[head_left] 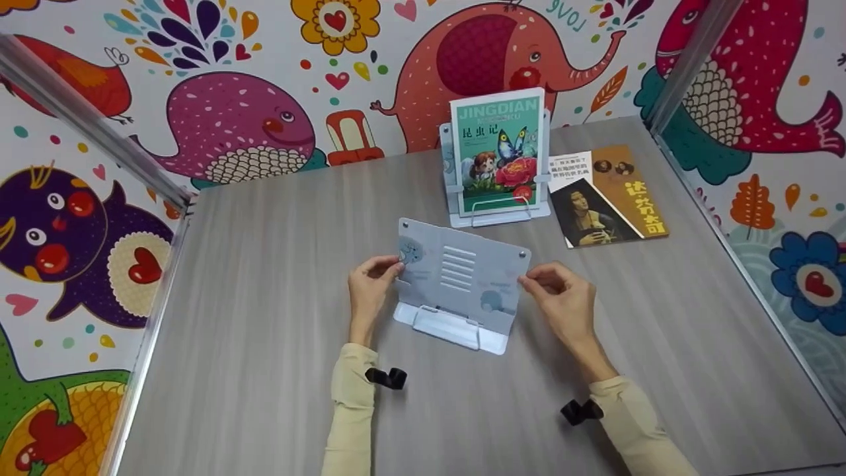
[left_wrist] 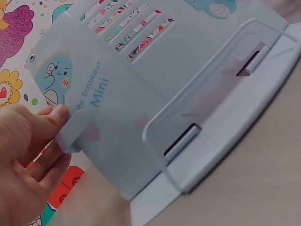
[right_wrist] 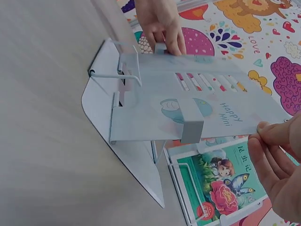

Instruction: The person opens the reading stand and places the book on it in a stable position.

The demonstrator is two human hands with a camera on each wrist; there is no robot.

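Note:
A pale blue-grey book stand (head_left: pixel 426 281) with dinosaur prints and a slotted back panel stands tilted on its white base (left_wrist: pixel 225 155). My left hand (head_left: pixel 371 287) pinches the panel's left edge between thumb and fingers, beside a small side clip (left_wrist: pixel 75 132). At the opposite edge, my right hand (right_wrist: pixel 280 160) pinches the panel near its upper corner. A clear wire page holder (head_left: pixel 446 327) crosses the front of the base. No book rests on this stand.
Behind it, a second book stand (head_left: pixel 466 220) holds a green children's book (head_left: pixel 492 162) upright. To its right lies a brown and white book (head_left: pixel 608 198) flat on the grey wooden table (head_left: pixel 277 297). Cartoon-printed panels (head_left: pixel 370 86) wall in the back and sides.

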